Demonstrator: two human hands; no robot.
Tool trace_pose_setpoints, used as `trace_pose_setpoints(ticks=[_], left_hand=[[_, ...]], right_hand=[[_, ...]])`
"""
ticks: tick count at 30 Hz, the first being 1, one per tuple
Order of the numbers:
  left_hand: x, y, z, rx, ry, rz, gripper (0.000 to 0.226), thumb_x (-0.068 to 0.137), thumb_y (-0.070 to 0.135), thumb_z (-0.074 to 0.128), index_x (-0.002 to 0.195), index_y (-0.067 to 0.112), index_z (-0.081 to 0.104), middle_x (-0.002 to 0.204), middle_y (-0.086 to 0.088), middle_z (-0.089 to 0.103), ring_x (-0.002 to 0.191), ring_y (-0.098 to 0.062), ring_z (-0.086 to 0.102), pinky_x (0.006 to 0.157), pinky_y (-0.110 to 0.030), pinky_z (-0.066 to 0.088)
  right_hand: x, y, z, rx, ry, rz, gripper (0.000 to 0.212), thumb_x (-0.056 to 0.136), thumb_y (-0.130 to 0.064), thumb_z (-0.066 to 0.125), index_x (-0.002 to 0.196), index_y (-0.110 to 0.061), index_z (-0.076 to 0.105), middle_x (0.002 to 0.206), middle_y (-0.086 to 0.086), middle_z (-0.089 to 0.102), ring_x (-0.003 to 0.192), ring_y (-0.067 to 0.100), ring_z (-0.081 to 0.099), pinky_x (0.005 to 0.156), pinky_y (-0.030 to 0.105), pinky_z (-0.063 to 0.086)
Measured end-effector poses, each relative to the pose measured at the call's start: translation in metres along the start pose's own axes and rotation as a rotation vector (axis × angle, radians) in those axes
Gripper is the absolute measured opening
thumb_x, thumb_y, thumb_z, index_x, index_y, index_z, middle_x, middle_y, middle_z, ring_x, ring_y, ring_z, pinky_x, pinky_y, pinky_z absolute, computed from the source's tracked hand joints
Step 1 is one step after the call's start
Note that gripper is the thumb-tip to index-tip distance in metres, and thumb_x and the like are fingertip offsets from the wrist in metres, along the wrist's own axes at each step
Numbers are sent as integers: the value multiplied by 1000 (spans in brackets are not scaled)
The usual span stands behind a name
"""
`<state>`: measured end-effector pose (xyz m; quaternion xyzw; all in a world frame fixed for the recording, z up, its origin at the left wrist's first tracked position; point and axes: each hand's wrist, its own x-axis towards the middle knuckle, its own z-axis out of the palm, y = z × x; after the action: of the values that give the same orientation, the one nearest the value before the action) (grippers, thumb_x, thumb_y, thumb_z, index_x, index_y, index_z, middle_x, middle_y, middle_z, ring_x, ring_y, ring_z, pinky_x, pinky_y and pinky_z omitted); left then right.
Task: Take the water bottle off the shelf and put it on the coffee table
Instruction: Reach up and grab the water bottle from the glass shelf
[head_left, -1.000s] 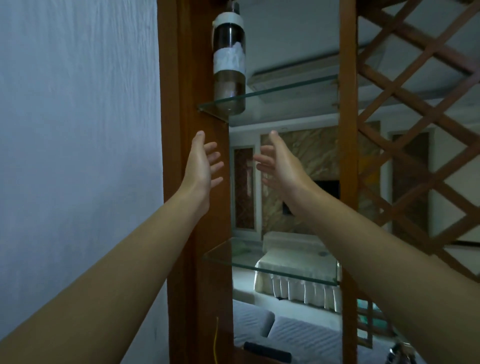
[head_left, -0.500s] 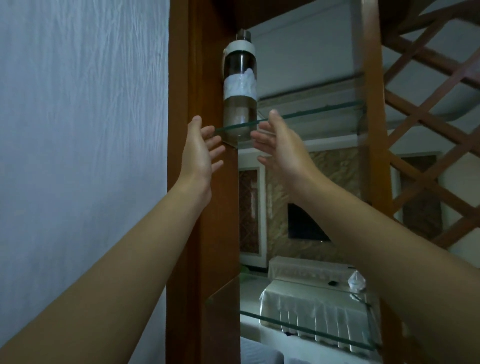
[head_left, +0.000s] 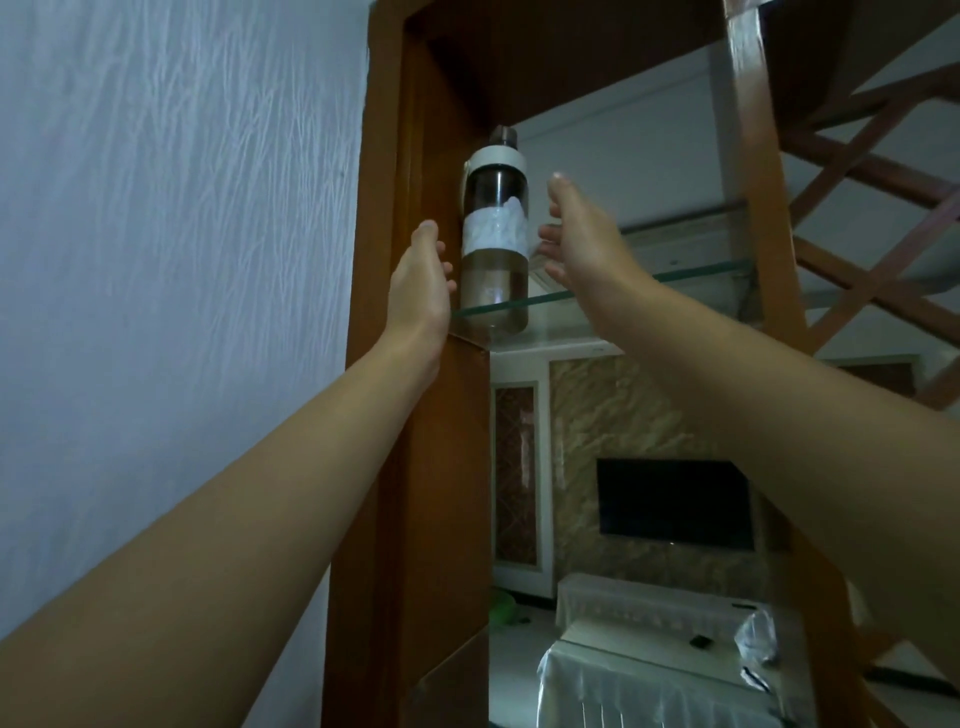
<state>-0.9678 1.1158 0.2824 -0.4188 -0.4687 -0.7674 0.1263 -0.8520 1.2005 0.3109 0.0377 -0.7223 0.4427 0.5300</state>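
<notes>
A clear water bottle (head_left: 496, 236) with a white collar, a dark cap and a torn white label stands upright on the upper glass shelf (head_left: 649, 283), close against the wooden post. My left hand (head_left: 420, 283) is raised just left of the bottle, fingers straight, palm toward it, a narrow gap between them. My right hand (head_left: 579, 234) is up on the bottle's right side, fingers spread and extended; whether its fingertips touch the label I cannot tell. Neither hand holds anything.
A brown wooden post (head_left: 410, 415) frames the shelf on the left, beside a white textured wall (head_left: 182, 234). A wooden lattice (head_left: 857, 249) stands to the right. Beyond are a wall-mounted TV (head_left: 675, 504) and a table under a white cloth (head_left: 649, 670).
Both hands have risen from below the shelf to the level of the bottle's body and now flank it. The view has tilted upward.
</notes>
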Motion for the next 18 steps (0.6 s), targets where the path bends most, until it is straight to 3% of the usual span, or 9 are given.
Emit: trace_pose_setpoints(ticks=[4, 6, 8, 10, 12, 14, 16, 18], left_hand=[[19, 4, 7, 51, -13, 10, 58, 107, 51, 30, 151, 16, 46, 123, 3, 59, 106, -10, 57, 77, -24, 41], [29, 2, 10, 77, -14, 3, 59, 107, 52, 29, 153, 16, 44, 126, 2, 58, 113, -12, 56, 94, -30, 44], [39, -1, 13, 98, -11, -20, 61, 107, 53, 29, 155, 17, 41, 145, -4, 54, 133, -21, 52, 114, -41, 39], [49, -2, 16, 118, -7, -37, 62, 106, 53, 28, 155, 17, 40, 154, -7, 50, 140, -24, 48, 116, -44, 36], [59, -4, 18, 154, -7, -34, 60, 107, 52, 29, 152, 15, 43, 143, -4, 56, 126, -20, 55, 106, -39, 39], [69, -6, 18, 181, 2, -34, 56, 107, 51, 29, 147, 16, 46, 118, 3, 61, 103, -13, 57, 95, -37, 39], [78, -9, 20, 186, 1, -53, 57, 107, 52, 29, 148, 16, 45, 114, 4, 58, 104, -14, 55, 96, -37, 40], [85, -10, 23, 187, -6, -78, 54, 107, 53, 28, 141, 17, 50, 109, 4, 58, 105, -16, 54, 97, -38, 41]], right_hand=[[14, -4, 1, -44, -32, 22, 23, 109, -42, 34, 106, -23, 45, 84, -8, 51, 73, 3, 51, 67, 19, 43], [23, -3, 3, -26, -43, 38, 23, 109, -43, 34, 109, -21, 43, 83, -6, 51, 73, 5, 51, 77, 25, 45], [34, -3, 6, -25, -54, 45, 27, 108, -46, 36, 110, -21, 45, 84, -4, 53, 77, 8, 55, 83, 30, 47], [45, -3, 8, -23, -66, 40, 30, 107, -47, 35, 114, -20, 48, 88, -3, 57, 83, 9, 59, 79, 28, 47], [56, -4, 9, -12, -58, 22, 33, 108, -46, 34, 118, -19, 50, 89, -3, 56, 79, 8, 56, 75, 26, 46], [63, -4, 11, -2, -56, 13, 41, 108, -46, 34, 126, -15, 54, 95, -1, 60, 83, 11, 58, 76, 26, 48], [71, -2, 13, 0, -55, 17, 48, 107, -47, 34, 131, -11, 56, 112, 9, 67, 100, 21, 65, 91, 35, 54], [78, 0, 12, -3, -57, 27, 45, 107, -45, 34, 125, -11, 57, 112, 11, 67, 100, 21, 66, 92, 34, 54]])
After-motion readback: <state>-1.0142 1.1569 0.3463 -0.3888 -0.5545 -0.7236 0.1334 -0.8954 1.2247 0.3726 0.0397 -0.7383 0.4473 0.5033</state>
